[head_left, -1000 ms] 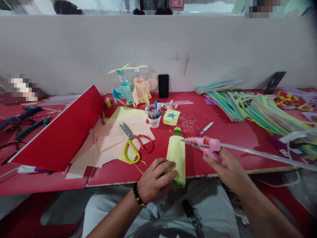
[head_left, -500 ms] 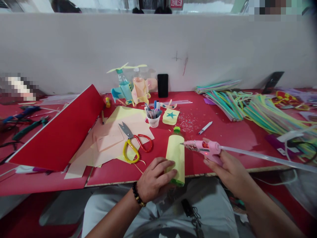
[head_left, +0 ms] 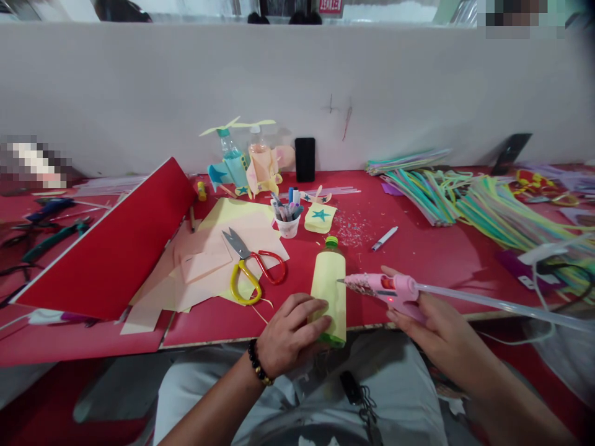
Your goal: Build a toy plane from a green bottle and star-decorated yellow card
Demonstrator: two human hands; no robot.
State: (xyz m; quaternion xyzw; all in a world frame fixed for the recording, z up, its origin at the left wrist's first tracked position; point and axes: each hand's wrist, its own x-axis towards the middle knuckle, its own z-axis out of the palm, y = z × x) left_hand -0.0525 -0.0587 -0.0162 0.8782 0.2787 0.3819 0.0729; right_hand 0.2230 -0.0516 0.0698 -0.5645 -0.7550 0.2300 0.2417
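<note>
A green-capped bottle (head_left: pixel 329 272) wrapped in pale yellow paper lies at the table's front edge. My left hand (head_left: pixel 292 328) is closed round its lower part, fingers over the paper. In my right hand (head_left: pixel 430 322) is a pink glue gun (head_left: pixel 395 288), its nozzle at the right edge of the paper wrap; whether it touches I cannot tell. A long clear glue stick (head_left: pixel 493 298) sticks out of the gun's back. Left of the bottle, scissors (head_left: pixel 246 263) with one yellow and one red handle lie partly on pink paper sheets (head_left: pixel 204 272).
Behind stand a cup of pens (head_left: pixel 288 224), a yellow star card (head_left: pixel 320 218), two decorated bottles (head_left: pixel 244 164) and a phone (head_left: pixel 305 160). A white marker (head_left: pixel 385 238) lies beyond the gun. Bundled coloured strips (head_left: pixel 506 217) cover the right. A red board (head_left: pixel 111 248) leans at left.
The glue gun has slid slightly down along the paper's right edge, my right hand moving with it. My left hand keeps its hold on the bottle.
</note>
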